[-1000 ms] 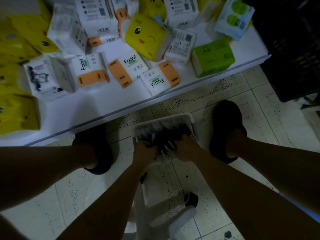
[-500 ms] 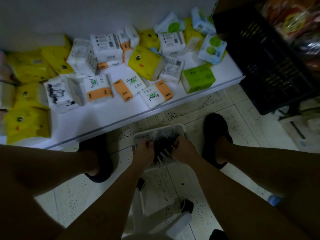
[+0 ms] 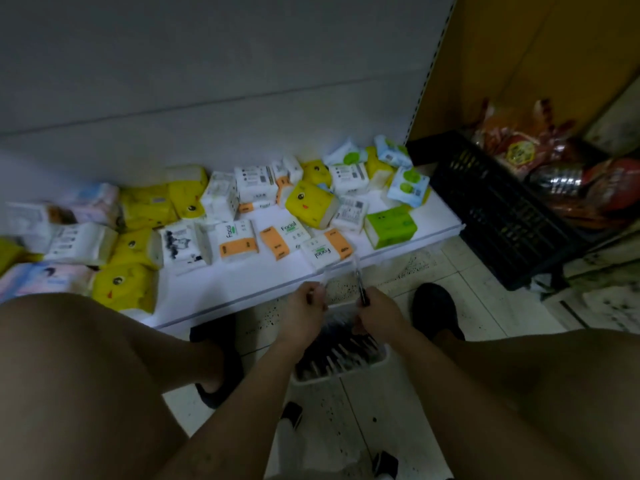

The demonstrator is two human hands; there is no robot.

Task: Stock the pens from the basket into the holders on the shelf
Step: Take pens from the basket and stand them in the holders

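Observation:
A white basket (image 3: 341, 370) full of dark pens stands on the floor between my feet. My right hand (image 3: 379, 315) is raised above it and grips pens (image 3: 359, 282) that stick up toward the shelf edge. My left hand (image 3: 304, 311) is also lifted over the basket, fingers curled round a blurred pale pen (image 3: 320, 284). No pen holders show in this view.
A low white shelf (image 3: 242, 289) carries several tissue packs, yellow, white and green. A black crate (image 3: 498, 209) with red snack bags stands at the right. My knees fill the lower corners, and a white stool leg (image 3: 287, 441) lies under me.
Both hands have come up out of the basket, each holding pens. The view has tilted upward, so more of the shelf's back wall and the crate show.

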